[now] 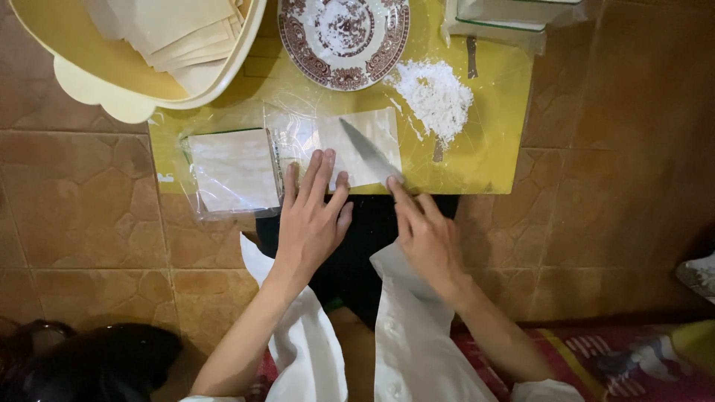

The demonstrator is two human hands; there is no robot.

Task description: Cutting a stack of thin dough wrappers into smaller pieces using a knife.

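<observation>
Under flat left hand lies wrapper sheet; right hand grips knife.

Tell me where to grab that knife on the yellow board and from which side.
Grip the knife by its handle end, which sits under the right hand at the board's near edge; come in from the near right. The blade runs up and left across the pale sheet that the left hand presses flat, so the far end is bare edge, probably unsafe to take.

A home kitchen floor: brown floor tiles, a yellow cutting board and patterned plate beyond the fingers.
</observation>
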